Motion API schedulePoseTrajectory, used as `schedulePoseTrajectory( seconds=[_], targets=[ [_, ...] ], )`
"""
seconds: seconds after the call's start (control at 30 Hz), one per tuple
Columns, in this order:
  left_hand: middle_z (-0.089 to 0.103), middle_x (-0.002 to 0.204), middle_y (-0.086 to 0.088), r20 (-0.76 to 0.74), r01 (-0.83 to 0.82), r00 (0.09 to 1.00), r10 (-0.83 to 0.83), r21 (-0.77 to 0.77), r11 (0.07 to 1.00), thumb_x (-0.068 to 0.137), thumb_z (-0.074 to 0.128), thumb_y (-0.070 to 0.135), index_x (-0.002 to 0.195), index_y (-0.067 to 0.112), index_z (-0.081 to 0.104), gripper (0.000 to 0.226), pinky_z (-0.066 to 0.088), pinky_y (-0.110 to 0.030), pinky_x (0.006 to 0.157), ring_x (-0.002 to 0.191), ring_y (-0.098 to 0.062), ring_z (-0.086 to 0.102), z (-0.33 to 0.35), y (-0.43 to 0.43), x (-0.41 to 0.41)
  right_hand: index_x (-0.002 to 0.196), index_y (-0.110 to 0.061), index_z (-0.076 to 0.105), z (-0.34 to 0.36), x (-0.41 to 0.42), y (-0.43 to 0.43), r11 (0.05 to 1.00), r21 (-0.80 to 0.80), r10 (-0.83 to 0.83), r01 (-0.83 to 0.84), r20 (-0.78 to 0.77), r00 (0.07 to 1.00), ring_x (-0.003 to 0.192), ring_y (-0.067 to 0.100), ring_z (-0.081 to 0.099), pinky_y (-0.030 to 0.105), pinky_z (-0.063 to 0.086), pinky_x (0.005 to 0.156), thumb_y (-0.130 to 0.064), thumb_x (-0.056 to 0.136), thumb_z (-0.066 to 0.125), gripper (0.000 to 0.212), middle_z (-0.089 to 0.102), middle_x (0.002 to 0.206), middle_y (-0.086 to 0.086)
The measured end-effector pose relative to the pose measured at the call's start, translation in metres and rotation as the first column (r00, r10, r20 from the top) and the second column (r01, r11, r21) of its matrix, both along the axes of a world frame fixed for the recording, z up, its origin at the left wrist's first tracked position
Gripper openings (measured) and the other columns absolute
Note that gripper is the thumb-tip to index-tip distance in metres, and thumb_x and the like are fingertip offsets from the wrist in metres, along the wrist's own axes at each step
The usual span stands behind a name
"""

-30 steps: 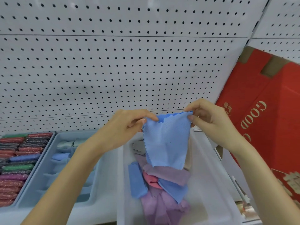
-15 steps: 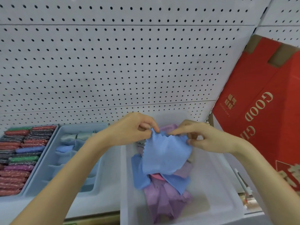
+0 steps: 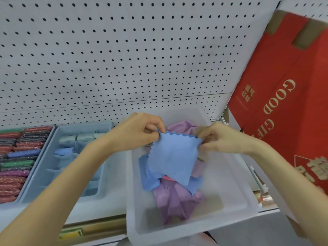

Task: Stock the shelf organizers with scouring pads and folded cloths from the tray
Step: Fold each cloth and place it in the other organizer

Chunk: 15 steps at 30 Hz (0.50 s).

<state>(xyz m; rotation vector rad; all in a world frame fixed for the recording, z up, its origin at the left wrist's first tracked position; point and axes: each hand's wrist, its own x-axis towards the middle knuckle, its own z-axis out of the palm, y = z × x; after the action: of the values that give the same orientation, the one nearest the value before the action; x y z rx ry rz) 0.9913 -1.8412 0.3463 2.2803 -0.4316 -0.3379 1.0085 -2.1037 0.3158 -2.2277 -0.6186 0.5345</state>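
Over tray (image 3: 179,232), pinch-grip hands (image 3: 140,133) (image 3: 222,139) on cloth (image 3: 174,157)

Pile in tray (image 3: 236,206): upper half hidden behind the held blue cloth (image 3: 174,157); piece count not determinable.
Left hand (image 3: 140,134), right hand (image 3: 220,139): at each grip, which fingertips pinch the cloth corner is too soft to resolve.
Both forearms run off the bottom edge.
Blue organizer (image 3: 44,174): near-right compartments covered by the left forearm.
Scouring-pad organizer (image 3: 16,157): cut off by the left edge.
Red carton (image 3: 284,82): cut off at the right edge, top corner blurred; lettering reads "GOOD GIF", remainder behind the right forearm.
Small items on shelf lip (image 3: 261,194): too blurred to identify.
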Motion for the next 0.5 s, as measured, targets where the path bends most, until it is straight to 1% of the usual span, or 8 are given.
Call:
schedulePoseTrajectory(
  seconds=[0.03,0.07,0.13,0.2,0.27,0.37,0.43,0.5],
  targets=[
    [0.063,0.056,0.008,0.012,-0.019,1.0,0.019,-0.015,1.0,0.08,0.051,0.002,0.076,0.029,0.063,0.029,0.047,-0.028,0.067,0.062,-0.023,0.059,-0.001,0.0,0.0,0.075,0.002,0.065,0.001,0.0,-0.001,1.0,0.019,-0.024,0.024,0.014,1.0,0.073,0.016,0.055,0.049,0.048,0.077,-0.028,0.072,0.069,0.031,0.06,0.081,0.023],
    [0.065,0.058,0.003,0.02,-0.038,0.999,0.039,-0.039,0.998,0.079,0.051,0.007,0.076,0.027,0.063,0.023,0.051,-0.032,0.07,0.065,-0.03,0.062,-0.003,0.0,0.0,0.074,0.001,0.066,0.003,0.001,-0.001,0.997,0.053,-0.056,0.055,0.033,0.998,0.074,0.017,0.059,0.048,0.049,0.077,-0.03,0.075,0.073,0.032,0.062,0.078,0.022],
    [0.068,0.065,-0.009,0.024,-0.088,0.996,0.091,-0.11,0.99,0.073,0.049,0.016,0.077,0.025,0.064,0.018,0.055,-0.046,0.079,0.07,-0.036,0.062,-0.005,0.001,0.0,0.072,-0.002,0.069,0.008,0.003,-0.001,0.974,0.171,-0.163,0.149,0.07,0.984,0.072,0.015,0.063,0.041,0.05,0.075,-0.019,0.079,0.075,0.02,0.068,0.074,0.015],
    [0.066,0.072,-0.023,-0.008,-0.133,0.991,0.134,-0.215,0.968,0.072,0.05,0.015,0.078,0.022,0.065,0.017,0.053,-0.054,0.082,0.067,-0.034,0.058,-0.006,0.002,0.0,0.069,-0.005,0.069,0.015,0.003,0.002,0.934,0.274,-0.266,0.23,0.104,0.958,0.065,0.007,0.06,0.026,0.05,0.068,-0.012,0.077,0.076,0.013,0.069,0.068,0.005],
    [0.065,0.073,-0.028,-0.042,-0.174,0.985,0.169,-0.308,0.935,0.074,0.051,0.012,0.074,0.018,0.065,0.015,0.053,-0.053,0.083,0.067,-0.026,0.057,-0.005,0.0,-0.001,0.067,-0.008,0.068,0.02,0.003,0.006,0.892,0.356,-0.337,0.278,0.115,0.934,0.062,0.004,0.06,0.019,0.05,0.064,-0.011,0.074,0.078,0.012,0.068,0.064,-0.002],
    [0.064,0.068,-0.021,-0.055,-0.224,0.974,0.22,-0.397,0.89,0.082,0.053,0.001,0.075,0.011,0.062,0.016,0.052,-0.052,0.085,0.068,-0.022,0.057,-0.002,-0.004,0.001,0.067,-0.007,0.067,0.026,0.003,0.014,0.842,0.42,-0.428,0.338,0.142,0.892,0.063,0.009,0.061,0.021,0.051,0.062,-0.012,0.071,0.079,0.014,0.069,0.068,0.006],
    [0.061,0.074,-0.031,-0.05,-0.246,0.967,0.25,-0.437,0.865,0.08,0.052,0.005,0.076,0.008,0.06,0.01,0.049,-0.057,0.083,0.068,-0.023,0.053,0.0,-0.005,0.002,0.069,-0.006,0.065,0.03,0.005,0.018,0.818,0.447,-0.472,0.362,0.161,0.867,0.061,0.011,0.061,0.021,0.052,0.057,-0.01,0.071,0.079,0.015,0.068,0.068,0.008],
    [0.057,0.078,-0.038,-0.026,-0.264,0.958,0.285,-0.46,0.848,0.076,0.05,0.012,0.075,0.013,0.06,0.011,0.049,-0.059,0.08,0.069,-0.024,0.048,0.002,-0.007,0.003,0.069,-0.009,0.065,0.034,0.007,0.02,0.799,0.468,-0.508,0.377,0.189,0.841,0.06,0.008,0.06,0.019,0.051,0.055,-0.01,0.071,0.08,0.015,0.067,0.066,0.005]
  ],
)
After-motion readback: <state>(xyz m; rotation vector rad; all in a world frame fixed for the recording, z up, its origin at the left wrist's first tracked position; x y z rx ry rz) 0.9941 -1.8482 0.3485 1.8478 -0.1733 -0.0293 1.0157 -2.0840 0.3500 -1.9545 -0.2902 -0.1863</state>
